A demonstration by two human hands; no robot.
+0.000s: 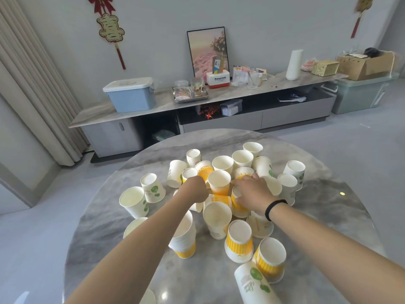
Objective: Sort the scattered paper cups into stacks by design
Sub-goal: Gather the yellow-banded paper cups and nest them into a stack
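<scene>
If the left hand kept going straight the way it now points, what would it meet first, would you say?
Probably the upside-down yellow-striped cup just beyond the left hand, with the orange Lucky cup close behind it; depth is hard to judge.

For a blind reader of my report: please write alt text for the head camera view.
Two bare arms reach into scattered paper cups on a round marble table; the left hand is curled, the right hand holds a yellow-striped cup.
</scene>
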